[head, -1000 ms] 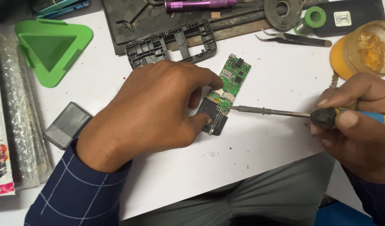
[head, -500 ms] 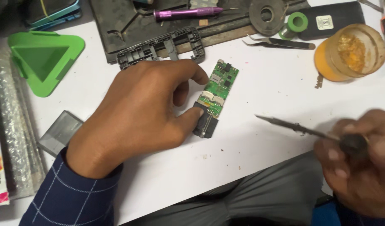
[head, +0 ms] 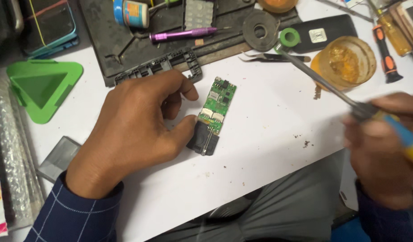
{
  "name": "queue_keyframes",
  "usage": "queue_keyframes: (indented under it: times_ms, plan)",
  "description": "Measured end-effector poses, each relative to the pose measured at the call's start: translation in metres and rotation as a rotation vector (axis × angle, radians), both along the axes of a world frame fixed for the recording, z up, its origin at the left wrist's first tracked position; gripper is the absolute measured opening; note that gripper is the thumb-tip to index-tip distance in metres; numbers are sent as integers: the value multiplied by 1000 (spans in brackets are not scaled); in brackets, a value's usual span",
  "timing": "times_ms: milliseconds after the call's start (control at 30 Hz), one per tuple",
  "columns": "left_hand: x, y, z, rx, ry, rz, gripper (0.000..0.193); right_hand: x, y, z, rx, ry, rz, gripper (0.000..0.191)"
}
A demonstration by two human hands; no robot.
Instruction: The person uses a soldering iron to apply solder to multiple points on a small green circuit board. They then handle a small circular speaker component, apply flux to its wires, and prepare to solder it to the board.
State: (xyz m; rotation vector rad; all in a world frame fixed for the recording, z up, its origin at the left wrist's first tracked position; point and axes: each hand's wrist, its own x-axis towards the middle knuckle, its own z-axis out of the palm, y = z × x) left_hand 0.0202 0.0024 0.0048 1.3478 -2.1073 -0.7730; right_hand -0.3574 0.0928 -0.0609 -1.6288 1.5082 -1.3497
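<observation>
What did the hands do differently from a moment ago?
The right hand lifted the soldering iron off the green circuit board and swung its tip up toward the amber flux jar. The left hand stayed put, steadying the board on the white table.

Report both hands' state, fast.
Left hand: curled, thumb and fingers steadying the green circuit board on the table.
Right hand: closed around the soldering iron, blurred, raised off the board.
</observation>
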Motion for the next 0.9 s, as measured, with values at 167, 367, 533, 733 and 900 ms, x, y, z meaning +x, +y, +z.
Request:
queue_keyframes:
  times_ms: [167,367,533,733,900]
  plan:
    - [6,-4,-2,-17,18,16,21,71,-42,50,-240,379,148,28]
    - [12,-3,-1,-4,3,18,21,110,-84,74,-504,695,287,34]
    - [9,-1,-1,-15,4,17,23,111,-94,58,-485,751,312,33]
    - [3,-2,-1,-16,-4,4,25,104,-96,52,-537,735,296,33]
    - [1,-2,1,-6,-18,4,25,101,-98,53,-537,758,312,31]
